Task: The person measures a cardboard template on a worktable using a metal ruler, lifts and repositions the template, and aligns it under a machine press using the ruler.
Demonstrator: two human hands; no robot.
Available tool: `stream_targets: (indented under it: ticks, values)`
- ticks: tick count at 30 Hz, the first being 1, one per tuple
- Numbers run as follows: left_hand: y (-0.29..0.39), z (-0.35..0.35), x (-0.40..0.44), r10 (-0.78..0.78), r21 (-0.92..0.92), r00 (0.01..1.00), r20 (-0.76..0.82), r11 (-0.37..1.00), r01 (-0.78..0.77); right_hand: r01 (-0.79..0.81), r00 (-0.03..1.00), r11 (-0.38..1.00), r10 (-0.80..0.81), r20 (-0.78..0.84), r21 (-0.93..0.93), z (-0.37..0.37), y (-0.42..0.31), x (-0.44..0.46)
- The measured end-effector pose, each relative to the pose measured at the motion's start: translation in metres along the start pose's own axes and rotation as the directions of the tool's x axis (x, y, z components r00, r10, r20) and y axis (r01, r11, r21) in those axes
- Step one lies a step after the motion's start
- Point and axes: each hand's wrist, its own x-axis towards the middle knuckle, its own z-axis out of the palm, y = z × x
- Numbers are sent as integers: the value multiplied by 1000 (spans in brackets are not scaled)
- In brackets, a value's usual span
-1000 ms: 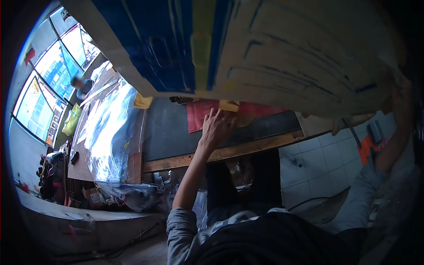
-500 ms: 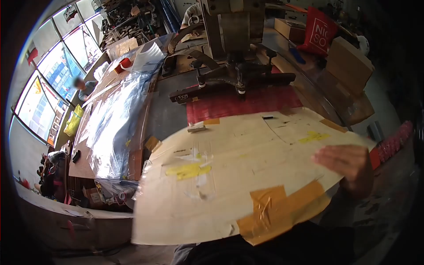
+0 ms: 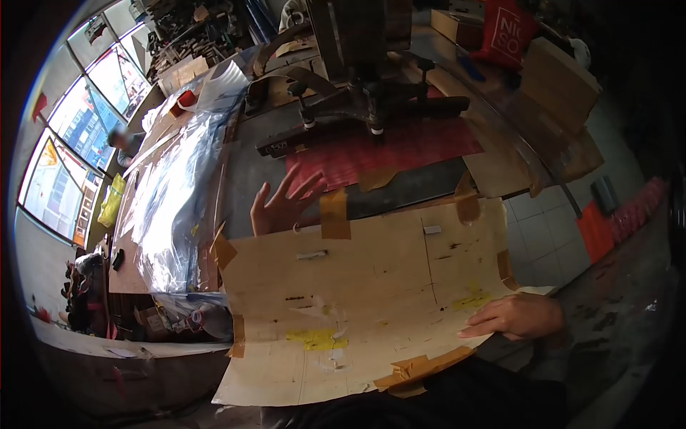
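Observation:
A large, bendy cream sheet (image 3: 386, 286) with brown tape patches and yellow marks lies across the front, bowed in front of my body. My right hand (image 3: 518, 317) holds its right edge, fingers flat together on top; the thumb is hidden. Beyond the far edge of the sheet, my left hand (image 3: 286, 204) is raised with fingers spread and nothing in them. The sheet covers its wrist. Just past that hand, a red sheet (image 3: 400, 146) lies under the dark clamp bar (image 3: 371, 118) of a machine on the dark worktable (image 3: 421, 187).
On the left, clear plastic film (image 3: 179, 171) covers a wooden table. A cardboard box (image 3: 561, 82) and a red bag (image 3: 506, 36) stand at the back right. A red-orange dustpan-like piece (image 3: 594, 232) is at the right. Another person (image 3: 127, 143) sits by the windows.
The cream sheet has swung down and toward me, its far edge now below the table's front. My left hand has come into view behind it. My right hand has moved lower and slightly left.

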Motion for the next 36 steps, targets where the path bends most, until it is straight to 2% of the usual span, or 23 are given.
stream_targets:
  ticks: [4,7,8,9,10,11,13,15,18,20,22,23,25,31,35,36]
  values:
    - [6,-7,-14,-72,40,987,141,997,67,50,999,998,-51,16,32,-10,3,-3]
    - [11,-21,-25,-154,126,964,218,984,128,360,933,848,-335,-131,389,-41,55,-12]
    - [13,-27,-29,-196,174,953,233,972,157,249,927,802,-35,-373,543,-28,87,-31]
    - [15,-34,-33,-238,223,939,247,957,184,191,802,695,297,-518,694,-9,127,-50]
    - [17,-38,-37,-281,272,925,257,939,210,-38,704,672,543,-458,739,14,163,-58]
    - [21,-34,-41,-317,264,928,195,928,262,-254,539,586,746,-391,769,37,189,-56]
    - [27,-20,-44,-368,239,927,69,909,343,46,753,269,623,-210,962,90,199,-34]
    - [28,-28,-50,-315,283,943,103,919,276,-64,718,474,633,-290,878,105,180,-10]
    - [41,-34,-61,-229,272,967,109,943,193,-76,652,538,664,-366,840,110,195,-15]
    - [49,-31,-61,-177,219,980,96,964,152,56,525,565,685,-505,823,101,185,-14]
    - [50,-9,-52,-90,1,981,-170,996,91,187,390,596,685,-616,781,85,170,-10]
    - [49,-3,-49,-63,-97,950,-306,995,35,239,384,581,679,-626,778,80,168,-10]
    - [34,-37,-66,-120,69,916,-384,985,158,346,370,554,661,-653,757,68,167,-9]
    - [15,-25,-131,-37,165,707,-707,962,216,166,388,697,604,-696,697,48,176,-5]
    - [9,-8,-178,46,204,559,-828,953,224,-9,458,777,563,-689,629,20,179,5]
    - [9,-4,-188,67,213,527,-848,951,222,6,470,738,594,-653,675,9,173,13]
